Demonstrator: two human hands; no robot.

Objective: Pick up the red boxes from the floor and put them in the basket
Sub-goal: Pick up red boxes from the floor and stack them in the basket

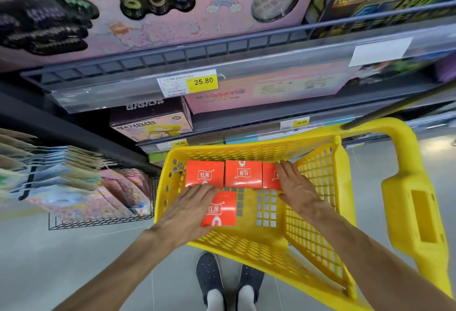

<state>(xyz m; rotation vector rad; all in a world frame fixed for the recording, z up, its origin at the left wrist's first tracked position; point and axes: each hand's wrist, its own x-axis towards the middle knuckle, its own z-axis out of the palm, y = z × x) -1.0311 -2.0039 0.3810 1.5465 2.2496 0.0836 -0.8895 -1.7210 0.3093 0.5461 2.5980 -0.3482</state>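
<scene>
A yellow plastic basket stands on the floor in front of me. Several red boxes lie flat inside it. A row of three rests along its far wall: the left one, the middle one and the right one. Another red box lies nearer me. My left hand rests flat on that near box with fingers spread. My right hand lies flat over the right box of the row, covering part of it.
Store shelves with toy boxes and price tags rise just behind the basket. A wire rack of packets stands at the left. The basket's yellow handle arches up at the right. My feet stand on the grey floor below the basket.
</scene>
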